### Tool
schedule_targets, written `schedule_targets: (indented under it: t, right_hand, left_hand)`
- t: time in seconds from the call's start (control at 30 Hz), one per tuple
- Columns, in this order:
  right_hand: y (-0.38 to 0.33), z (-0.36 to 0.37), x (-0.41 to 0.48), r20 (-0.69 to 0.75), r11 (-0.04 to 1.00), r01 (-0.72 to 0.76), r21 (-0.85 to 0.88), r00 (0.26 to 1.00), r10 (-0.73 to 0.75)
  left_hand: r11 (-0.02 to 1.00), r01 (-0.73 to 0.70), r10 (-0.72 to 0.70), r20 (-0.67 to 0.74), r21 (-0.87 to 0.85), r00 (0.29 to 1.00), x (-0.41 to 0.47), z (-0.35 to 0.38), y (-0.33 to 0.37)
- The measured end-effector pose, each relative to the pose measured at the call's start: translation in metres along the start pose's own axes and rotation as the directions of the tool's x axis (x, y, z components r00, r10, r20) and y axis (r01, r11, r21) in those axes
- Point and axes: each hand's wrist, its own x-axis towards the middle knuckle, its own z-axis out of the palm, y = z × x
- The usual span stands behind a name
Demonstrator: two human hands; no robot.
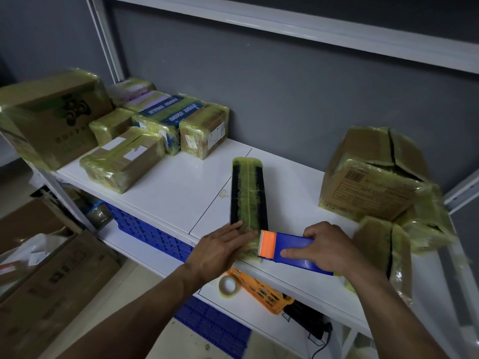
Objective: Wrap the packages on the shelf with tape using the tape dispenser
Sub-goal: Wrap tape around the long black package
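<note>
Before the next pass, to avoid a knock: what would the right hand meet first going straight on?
The near end of the long package: the dispenser in the right hand seems at it already. The left hand, flat on that end, likely comes next.

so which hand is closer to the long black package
Left. The left hand rests on the near end of the long black package; the right hand grips the tape dispenser beside it.
</note>
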Motion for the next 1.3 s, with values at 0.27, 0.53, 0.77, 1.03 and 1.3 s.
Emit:
schedule_targets:
  t: [0.27,0.53,0.77,1.03,1.3]
  right_hand:
    - [-0.003,0.003,-0.003,-0.015,1.0,0.005,0.026,1.0,-0.005]
    - [-0.015,0.004,-0.013,-0.011,0.983,0.072,0.168,0.997,-0.071]
    - [-0.009,0.004,-0.013,-0.022,0.989,0.049,0.141,0.999,-0.047]
    - [-0.01,0.011,-0.004,-0.007,0.994,0.012,0.11,1.0,-0.012]
    - [-0.007,0.012,-0.003,-0.005,0.992,0.032,0.125,0.999,-0.032]
  left_hand:
    - [0.999,0.015,-0.014,0.029,-0.046,0.999,0.008,-0.011,0.001]
    - [0.983,0.038,-0.021,0.095,-0.182,0.995,0.006,-0.03,-0.013]
    - [0.977,0.135,-0.099,0.208,-0.167,0.973,0.001,-0.032,-0.018]
    - [0.994,0.094,-0.079,0.2,-0.064,0.976,0.001,-0.03,-0.004]
    - [0.989,0.134,-0.123,0.151,-0.066,0.981,0.007,-0.022,-0.006]
